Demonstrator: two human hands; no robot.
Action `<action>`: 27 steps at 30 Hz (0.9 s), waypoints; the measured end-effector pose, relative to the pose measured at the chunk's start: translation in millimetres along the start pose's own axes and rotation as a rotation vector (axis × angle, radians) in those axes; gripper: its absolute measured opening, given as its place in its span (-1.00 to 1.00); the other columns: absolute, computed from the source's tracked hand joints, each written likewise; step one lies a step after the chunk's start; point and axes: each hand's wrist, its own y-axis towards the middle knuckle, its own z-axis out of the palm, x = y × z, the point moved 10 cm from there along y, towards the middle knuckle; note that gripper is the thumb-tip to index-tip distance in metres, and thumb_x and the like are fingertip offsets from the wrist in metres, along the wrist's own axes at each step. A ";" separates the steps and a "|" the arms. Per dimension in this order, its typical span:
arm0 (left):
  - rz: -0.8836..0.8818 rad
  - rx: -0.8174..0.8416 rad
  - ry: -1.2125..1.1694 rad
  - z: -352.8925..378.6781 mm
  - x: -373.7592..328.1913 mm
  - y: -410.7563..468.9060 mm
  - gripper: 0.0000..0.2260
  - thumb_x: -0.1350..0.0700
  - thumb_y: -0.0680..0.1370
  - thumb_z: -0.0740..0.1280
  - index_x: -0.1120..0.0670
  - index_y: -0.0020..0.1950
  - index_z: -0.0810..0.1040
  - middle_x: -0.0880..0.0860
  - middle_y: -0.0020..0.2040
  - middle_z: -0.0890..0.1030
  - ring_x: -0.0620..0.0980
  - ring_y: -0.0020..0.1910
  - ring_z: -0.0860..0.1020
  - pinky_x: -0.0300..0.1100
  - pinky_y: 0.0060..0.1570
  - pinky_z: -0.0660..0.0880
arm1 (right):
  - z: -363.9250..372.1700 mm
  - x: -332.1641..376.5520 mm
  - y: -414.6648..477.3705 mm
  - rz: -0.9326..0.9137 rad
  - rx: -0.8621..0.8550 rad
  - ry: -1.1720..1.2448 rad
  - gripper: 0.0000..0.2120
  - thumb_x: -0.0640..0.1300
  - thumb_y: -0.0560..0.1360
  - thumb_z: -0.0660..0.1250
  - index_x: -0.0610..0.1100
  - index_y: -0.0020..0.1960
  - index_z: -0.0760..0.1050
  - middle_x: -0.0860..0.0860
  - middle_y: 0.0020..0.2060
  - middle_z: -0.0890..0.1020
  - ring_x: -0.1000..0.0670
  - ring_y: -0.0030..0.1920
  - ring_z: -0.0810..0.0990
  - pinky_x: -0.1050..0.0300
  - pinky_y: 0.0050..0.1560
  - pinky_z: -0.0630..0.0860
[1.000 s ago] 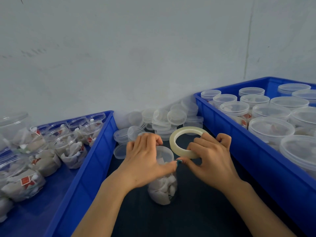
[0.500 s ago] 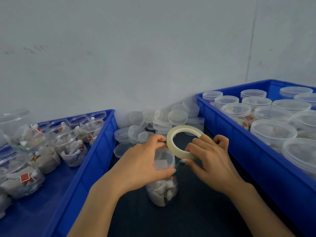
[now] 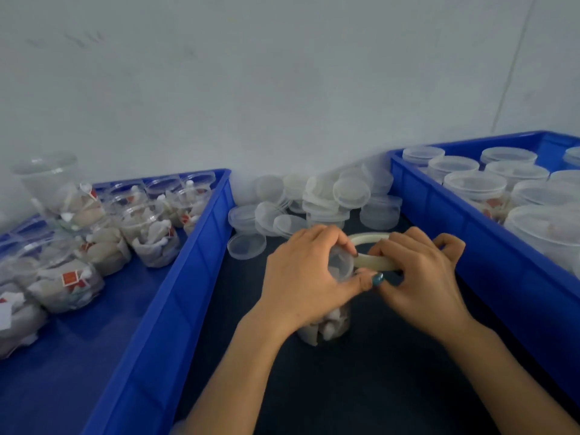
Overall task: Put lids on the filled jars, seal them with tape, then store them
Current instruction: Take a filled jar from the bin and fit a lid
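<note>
A clear plastic jar filled with white packets stands on the dark table between two blue bins, with a clear lid on top. My left hand wraps around the jar's upper part, thumb pressed at the lid's edge. My right hand holds a roll of pale tape lying nearly flat against the lid's right side. Both thumbs meet at the lid's rim. The jar's middle is hidden by my left hand.
A left blue bin holds open filled jars. The right blue bin holds lidded jars. A pile of loose clear lids lies against the white wall behind the jar.
The tape roll has tipped from upright to nearly flat and come down against the lid. My left hand has closed further over the jar top. The view has shifted a little.
</note>
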 end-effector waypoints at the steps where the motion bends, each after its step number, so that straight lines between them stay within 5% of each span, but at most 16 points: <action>1: 0.000 -0.027 -0.026 -0.3 0.8 -0.7 -0.62 -0.45 0.40 0.34 -0.24 0.04 0.45 -0.28 0.04 0.49 -0.27 0.06 0.45 -0.22 -0.05 0.48 | 3.1 0.5 0.4 -0.008 0.033 0.000 -0.76 0.11 0.42 0.16 0.03 -0.21 0.55 0.18 -0.30 0.48 0.03 -0.16 0.44 -0.13 -0.08 0.25; 6: -0.003 -0.095 -0.108 -3.4 3.0 -5.4 -0.65 -0.42 0.40 0.33 -0.24 0.03 0.53 -0.29 0.04 0.52 -0.27 0.05 0.50 -0.26 -0.06 0.48 | 16.1 -2.6 -1.8 -0.044 0.173 0.036 -0.69 0.12 0.51 0.07 0.08 -0.04 0.56 0.19 -0.19 0.45 0.06 -0.07 0.39 -0.10 -0.04 0.23; 17: -0.014 -0.140 -0.152 -7.3 1.1 -5.3 -0.78 -0.15 0.40 0.39 -0.18 0.03 0.59 -0.25 0.05 0.60 -0.24 0.06 0.56 -0.14 0.06 0.54 | 13.6 1.3 -3.7 0.096 0.074 -0.140 -0.66 0.09 0.53 0.00 0.03 -0.09 0.53 0.11 -0.20 0.48 0.01 -0.06 0.41 -0.06 -0.02 0.17; 27: -0.042 -0.181 -0.018 -4.7 0.6 -2.1 -0.67 -0.22 0.38 0.35 -0.11 0.06 0.47 -0.18 0.02 0.49 -0.17 -0.13 0.50 -0.22 -0.22 0.39 | 17.2 -4.1 -4.6 0.275 -0.013 -0.264 -0.83 -0.08 0.55 0.08 -0.05 -0.11 0.43 0.03 -0.16 0.42 -0.10 0.01 0.39 -0.02 -0.04 0.05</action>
